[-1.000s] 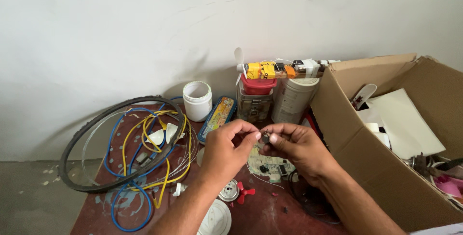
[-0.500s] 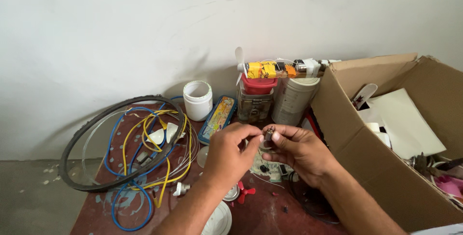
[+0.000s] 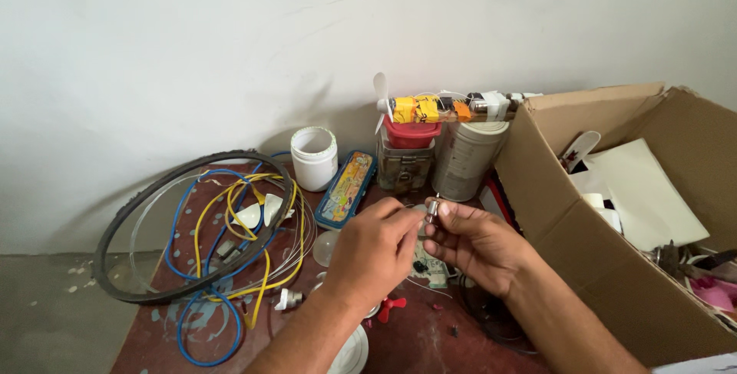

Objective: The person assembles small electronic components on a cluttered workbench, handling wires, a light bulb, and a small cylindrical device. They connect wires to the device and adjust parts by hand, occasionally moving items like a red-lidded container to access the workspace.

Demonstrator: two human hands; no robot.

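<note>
Small metal part [image 3: 434, 207]: a short silvery cylinder, smooth and shiny, with a thin stem at its top; I hold it mid-scene above the table, just in front of the jars.
Right hand [image 3: 480, 242]: my thumb and forefinger pinch the part's lower body, the other fingers curled beneath; I judge this grip keeps the piece steady and upright for the other hand.
Left hand [image 3: 372, 255]: fingertips drawn narrow to a point, touching the part or a fine wire at its left side; which of the two I cannot tell.
Circuit board [image 3: 430, 266]: small, pale green, flat on the table directly under my hands, partly hidden by them.
Red propeller [image 3: 391, 309]: little plastic blades, lying near, just beside my left wrist.
Wires [image 3: 230, 259]: blue and yellow insulated loops, glossy, tangled at the left.
Black hoop [image 3: 192, 224]: a rubbery ring lying around most of the wires, left side.
White jar [image 3: 315, 157]: round, open-topped plastic, far, against the wall.
Pencil tin [image 3: 347, 188]: long, flat, with colourful print, between the white jar and my hands.
Grey canister [image 3: 464, 155]: tall cylinder, far; a taped assembly with a white propeller [image 3: 381, 94] rests across its top.
Cardboard box [image 3: 599, 266]: brown, corrugated, open, at the right, holding white sheets and oddments.
Table [image 3: 430, 343]: dark red, speckled surface.
</note>
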